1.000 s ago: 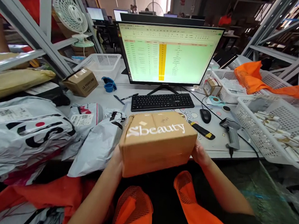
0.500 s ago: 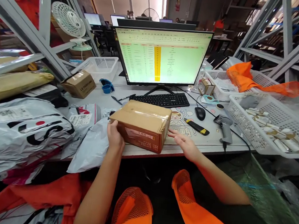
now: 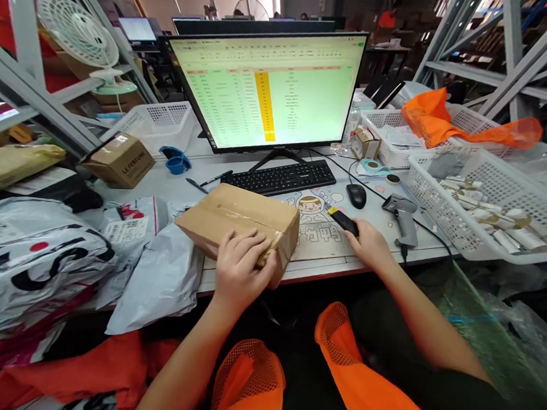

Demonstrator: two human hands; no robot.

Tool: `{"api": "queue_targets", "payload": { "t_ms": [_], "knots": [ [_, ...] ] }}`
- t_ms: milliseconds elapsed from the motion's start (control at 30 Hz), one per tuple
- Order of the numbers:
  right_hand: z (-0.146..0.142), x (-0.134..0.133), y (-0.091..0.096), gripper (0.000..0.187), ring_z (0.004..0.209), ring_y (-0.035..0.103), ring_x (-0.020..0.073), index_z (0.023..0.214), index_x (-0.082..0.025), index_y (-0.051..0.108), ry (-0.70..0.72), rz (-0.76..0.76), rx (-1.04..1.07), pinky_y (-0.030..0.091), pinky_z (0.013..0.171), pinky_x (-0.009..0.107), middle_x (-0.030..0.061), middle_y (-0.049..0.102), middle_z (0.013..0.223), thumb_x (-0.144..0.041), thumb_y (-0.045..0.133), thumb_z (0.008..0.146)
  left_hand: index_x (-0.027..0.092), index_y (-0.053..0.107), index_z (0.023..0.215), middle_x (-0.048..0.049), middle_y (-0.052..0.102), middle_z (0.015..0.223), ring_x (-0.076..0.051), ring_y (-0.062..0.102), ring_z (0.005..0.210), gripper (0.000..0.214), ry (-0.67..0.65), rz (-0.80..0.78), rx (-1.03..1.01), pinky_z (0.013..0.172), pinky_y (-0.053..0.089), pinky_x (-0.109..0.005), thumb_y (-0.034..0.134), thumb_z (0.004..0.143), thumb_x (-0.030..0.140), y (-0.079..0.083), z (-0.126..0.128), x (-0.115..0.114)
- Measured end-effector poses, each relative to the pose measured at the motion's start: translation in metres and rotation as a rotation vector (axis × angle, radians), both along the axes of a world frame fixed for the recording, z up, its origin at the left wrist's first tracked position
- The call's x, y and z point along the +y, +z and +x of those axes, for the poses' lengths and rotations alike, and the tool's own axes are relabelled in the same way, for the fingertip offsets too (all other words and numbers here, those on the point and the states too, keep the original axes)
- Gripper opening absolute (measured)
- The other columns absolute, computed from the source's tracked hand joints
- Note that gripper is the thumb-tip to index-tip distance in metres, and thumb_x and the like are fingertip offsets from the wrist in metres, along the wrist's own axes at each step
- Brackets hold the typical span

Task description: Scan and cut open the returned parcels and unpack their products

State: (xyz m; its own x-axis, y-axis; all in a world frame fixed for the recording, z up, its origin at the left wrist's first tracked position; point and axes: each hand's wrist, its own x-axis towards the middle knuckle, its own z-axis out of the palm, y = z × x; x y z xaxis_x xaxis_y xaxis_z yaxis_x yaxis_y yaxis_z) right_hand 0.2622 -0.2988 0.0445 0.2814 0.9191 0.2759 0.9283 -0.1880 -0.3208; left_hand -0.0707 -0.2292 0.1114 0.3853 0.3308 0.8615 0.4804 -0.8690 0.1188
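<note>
A taped cardboard box [image 3: 235, 205] lies near the front edge of the desk, its end turned toward me on the right. My left hand [image 3: 243, 266] grips the box's near top edge, fingers bent over the top beside the tape seam, thumb at the right-hand side. To the right of the box, my right hand [image 3: 369, 244] is closed around a black and yellow utility knife [image 3: 343, 220], which lies low over the printed desk mat [image 3: 318, 234]. The knife's front end points to the left, toward the box.
Behind the box are a keyboard [image 3: 280, 176], a mouse [image 3: 356, 196] and a monitor [image 3: 267, 97]. A barcode scanner [image 3: 402, 221] and a white basket [image 3: 484, 228] of small rolls stand at right. Plastic mailer bags [image 3: 159, 272] and a small carton [image 3: 120, 160] occupy the left side.
My left hand has moved from the box's left side to its near top edge. My right hand has left the box's right side and taken hold of the utility knife. The view has shifted.
</note>
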Motion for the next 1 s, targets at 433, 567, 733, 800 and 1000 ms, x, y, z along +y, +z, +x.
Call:
{"api": "queue_targets", "payload": {
  "t_ms": [433,567,733,800,1000],
  "knots": [
    [-0.094,-0.034,0.017,0.048,0.075,0.065,0.0200,0.138,-0.014,0.062,0.677,0.416,-0.038,0.051,0.066,0.031,0.0074,0.067,0.088,-0.049,0.053,0.106,0.019,0.072,0.114,-0.0108,0.081,0.105,-0.029,0.077,0.110,0.033,-0.098,0.030,0.003,0.100,0.060,-0.047,0.072,0.083,0.007,-0.011,-0.030,-0.007],
    [-0.093,-0.032,0.012,0.049,0.077,0.064,0.0217,0.143,-0.018,0.061,0.641,0.437,-0.041,0.051,0.068,0.034,0.0090,0.069,0.091,-0.048,0.056,0.104,0.020,0.072,0.115,-0.0106,0.081,0.104,-0.030,0.077,0.110,0.034,-0.109,0.044,-0.012,0.101,0.059,-0.046,0.073,0.083,0.008,-0.014,-0.031,-0.006],
    [-0.098,-0.027,0.011,0.051,0.078,0.063,0.0222,0.144,-0.022,0.063,0.621,0.412,-0.038,0.051,0.068,0.034,0.0091,0.068,0.092,-0.048,0.061,0.101,0.022,0.073,0.113,-0.0089,0.082,0.103,-0.029,0.078,0.105,0.032,-0.109,0.041,-0.040,0.100,0.058,-0.045,0.070,0.084,0.008,-0.016,-0.029,-0.005],
    [-0.086,-0.023,0.010,0.049,0.078,0.062,0.0227,0.141,-0.025,0.067,0.572,0.400,-0.056,0.051,0.070,0.034,0.0090,0.068,0.090,-0.050,0.063,0.099,0.021,0.073,0.112,-0.0088,0.082,0.102,-0.029,0.079,0.104,0.031,-0.119,0.048,-0.042,0.099,0.058,-0.045,0.069,0.084,0.008,-0.016,-0.029,-0.004],
    [0.001,-0.026,-0.011,0.057,0.096,0.070,0.0316,0.140,-0.016,0.068,-0.106,0.398,0.096,0.057,0.089,0.044,0.0169,0.075,0.110,-0.055,0.052,0.101,0.021,0.072,0.110,-0.0070,0.082,0.098,-0.028,0.080,0.098,0.028,-0.191,0.045,-0.071,0.092,0.060,-0.044,0.067,0.086,0.008,-0.017,-0.041,-0.011]
  ]
}}
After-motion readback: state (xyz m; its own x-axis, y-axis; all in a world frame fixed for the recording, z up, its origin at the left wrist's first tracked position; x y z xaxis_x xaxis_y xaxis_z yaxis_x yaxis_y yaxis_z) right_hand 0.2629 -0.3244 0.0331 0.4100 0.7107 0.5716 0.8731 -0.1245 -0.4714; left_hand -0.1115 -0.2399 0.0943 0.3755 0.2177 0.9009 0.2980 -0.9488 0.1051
